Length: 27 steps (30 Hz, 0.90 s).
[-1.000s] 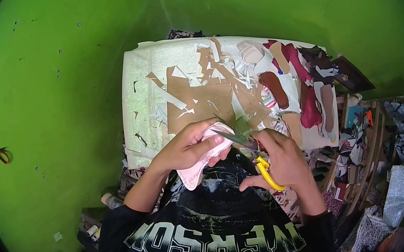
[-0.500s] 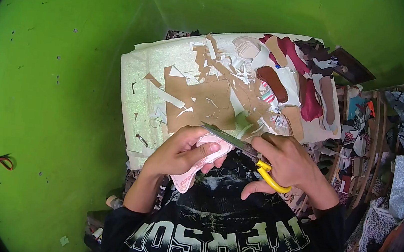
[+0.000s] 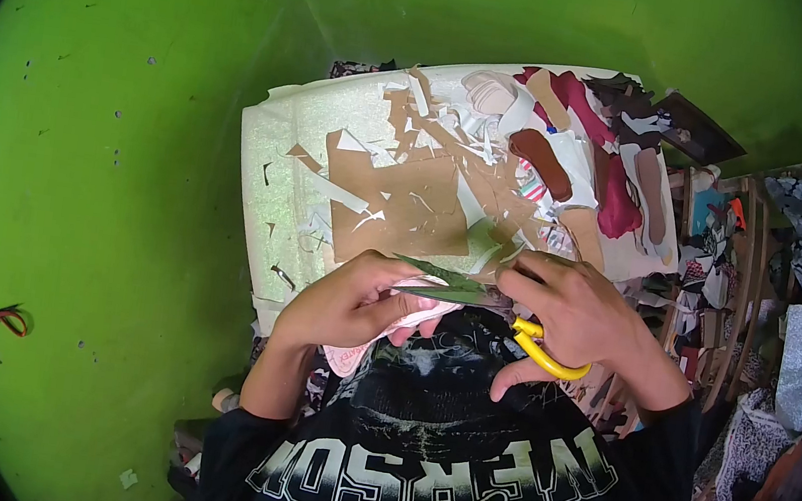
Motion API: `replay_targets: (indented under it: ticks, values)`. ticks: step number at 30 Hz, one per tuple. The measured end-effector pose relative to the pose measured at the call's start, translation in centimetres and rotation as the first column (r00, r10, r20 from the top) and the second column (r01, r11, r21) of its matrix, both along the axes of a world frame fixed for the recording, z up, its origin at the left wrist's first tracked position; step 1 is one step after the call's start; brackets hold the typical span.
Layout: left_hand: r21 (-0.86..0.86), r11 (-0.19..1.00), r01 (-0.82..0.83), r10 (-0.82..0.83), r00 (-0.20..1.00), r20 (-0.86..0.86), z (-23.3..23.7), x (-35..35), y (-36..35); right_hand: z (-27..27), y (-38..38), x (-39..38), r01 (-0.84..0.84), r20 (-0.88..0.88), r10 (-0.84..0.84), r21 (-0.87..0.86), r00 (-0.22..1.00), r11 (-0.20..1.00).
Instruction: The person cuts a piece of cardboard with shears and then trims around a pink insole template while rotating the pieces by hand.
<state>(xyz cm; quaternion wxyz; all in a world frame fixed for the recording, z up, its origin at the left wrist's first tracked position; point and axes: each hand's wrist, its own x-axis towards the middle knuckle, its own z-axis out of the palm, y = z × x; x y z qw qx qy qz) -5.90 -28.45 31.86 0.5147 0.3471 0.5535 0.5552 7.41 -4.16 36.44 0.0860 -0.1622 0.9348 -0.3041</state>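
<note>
My left hand (image 3: 360,298) is closed on a pale pink insole piece (image 3: 345,357) with red printing, thumb on top and fingers beneath. My right hand (image 3: 559,305) grips a pair of scissors (image 3: 548,359) by the yellow handles. Their two dark blades are parted around the upper edge of the insole, near my left thumb. Part of the insole is hidden behind my left hand and the blades. Both hands are held between my black shirt and the table's near edge.
On the white-covered table (image 3: 275,175) lie a brown cardboard sheet (image 3: 397,205) and many paper offcuts. A brown insole (image 3: 540,164) and dark red pieces (image 3: 619,209) sit at the right. Beyond is a slatted rack (image 3: 747,283) with fabric scraps. Green walls stand left and behind.
The scissor blades have opened, and my right hand has shifted slightly right. My left hand has tilted the insole, so less of its printed face shows.
</note>
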Motion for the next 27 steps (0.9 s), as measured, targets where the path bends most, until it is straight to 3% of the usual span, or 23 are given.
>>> replay_targets:
  ticks: [5, 10, 14, 17, 23, 27]
  values:
    - [-0.01, 0.999, 0.034, -0.035, 0.997, -0.07, -0.4, -0.2, -0.3, -0.1, 0.8, -0.1, -0.084, 0.116, 0.082, 0.007, 0.99, 0.996]
    - [-0.072, 0.997, 0.037, -0.036, 0.999, 0.013, 0.1, -0.4, -0.3, -0.5, 0.1, -0.2, -0.053, -0.009, 0.053, -0.078, 0.999, 0.996]
    - [0.0, 0.997, 0.079, -0.079, 0.997, 0.018, 0.0, 0.0, 0.0, -0.8, -0.2, -0.3, -0.049, -0.044, 0.043, -0.141, 0.998, 0.989]
    - [-0.046, 0.996, 0.074, -0.072, 0.997, 0.041, 0.7, -0.2, 0.0, -0.5, 0.2, -0.1, -0.048, 0.165, 0.058, -0.063, 0.985, 0.997]
    - [-0.049, 0.993, 0.108, -0.11, 0.993, -0.033, 0.4, -0.7, -0.3, -0.8, 1.1, -0.7, -0.073, 0.007, 0.074, -0.049, 0.997, 0.996]
    - [-0.047, 0.981, 0.191, -0.194, 0.977, -0.087, 0.0, -1.0, -0.2, -0.8, 0.6, -0.8, -0.09, 0.012, 0.091, -0.068, 0.996, 0.994]
